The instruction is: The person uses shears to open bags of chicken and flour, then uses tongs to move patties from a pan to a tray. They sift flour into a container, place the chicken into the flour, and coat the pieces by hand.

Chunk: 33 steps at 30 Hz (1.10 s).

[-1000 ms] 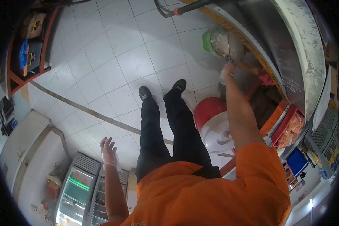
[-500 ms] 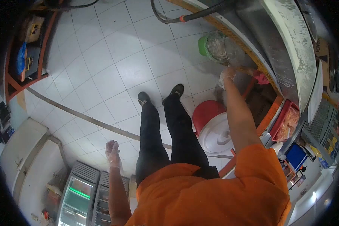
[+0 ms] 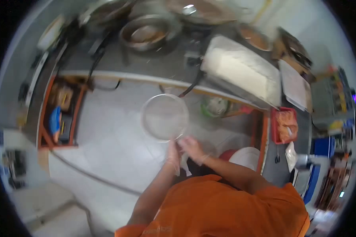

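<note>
Both hands are in thin clear gloves, close together in front of my orange shirt. My left hand (image 3: 173, 155) and my right hand (image 3: 192, 148) are closed at the near edge of a round sieve-like disc (image 3: 165, 118) with a pale rim and see-through middle. The disc stands out over the floor, away from my body. Motion blur hides the exact finger positions and any handle.
Ahead, a dark counter (image 3: 166, 71) bears a metal bowl (image 3: 144, 33) and a tray of white powder (image 3: 245, 73). A red basket (image 3: 284, 125) stands to the right. Below are a green tub (image 3: 215, 106) and a white lid (image 3: 246, 158).
The view has lifted toward the counter. My right hand has come back from near the green tub, and my left hand has joined it. The round disc is now in view at my hands.
</note>
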Available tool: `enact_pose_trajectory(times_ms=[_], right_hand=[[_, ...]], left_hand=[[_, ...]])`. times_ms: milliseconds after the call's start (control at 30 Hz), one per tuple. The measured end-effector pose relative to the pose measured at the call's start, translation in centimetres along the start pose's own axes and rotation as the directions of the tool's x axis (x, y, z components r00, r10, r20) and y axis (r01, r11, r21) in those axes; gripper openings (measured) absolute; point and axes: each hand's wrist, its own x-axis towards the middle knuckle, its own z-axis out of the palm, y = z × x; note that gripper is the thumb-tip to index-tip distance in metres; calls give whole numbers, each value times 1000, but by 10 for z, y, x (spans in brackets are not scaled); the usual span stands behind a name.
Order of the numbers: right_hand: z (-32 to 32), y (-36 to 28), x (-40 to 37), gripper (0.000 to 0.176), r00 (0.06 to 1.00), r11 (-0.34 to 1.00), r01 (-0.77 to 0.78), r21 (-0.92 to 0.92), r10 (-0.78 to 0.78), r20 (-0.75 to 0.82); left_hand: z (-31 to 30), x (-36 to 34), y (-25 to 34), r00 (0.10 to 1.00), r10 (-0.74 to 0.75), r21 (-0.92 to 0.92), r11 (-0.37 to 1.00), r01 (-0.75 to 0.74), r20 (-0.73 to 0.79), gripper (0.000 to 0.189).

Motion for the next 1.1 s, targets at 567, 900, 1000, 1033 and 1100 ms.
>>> enact_pose_trajectory(times_ms=[567,900,1000,1033,1100], right_hand=[[-480,-117,137,125,828,923,-218,-318,2,-561],[-512,3,319,65,796,734,-334,-592,-116,-594],[-465,-8,356,58,846,726,47,-686,-394,-360],[-446,-12,373,53,834,718,46,-695,-411,-368],[-407,-19,406,49,833,710,55,-702,-420,-359]], left_hand=[[279,70,122,900,420,535,736,-414,118,30],[388,173,112,845,451,713,489,-503,287,34],[386,185,108,864,448,726,514,-457,227,32],[390,186,107,867,452,730,517,-446,210,32],[398,185,106,849,502,773,468,-428,166,31]])
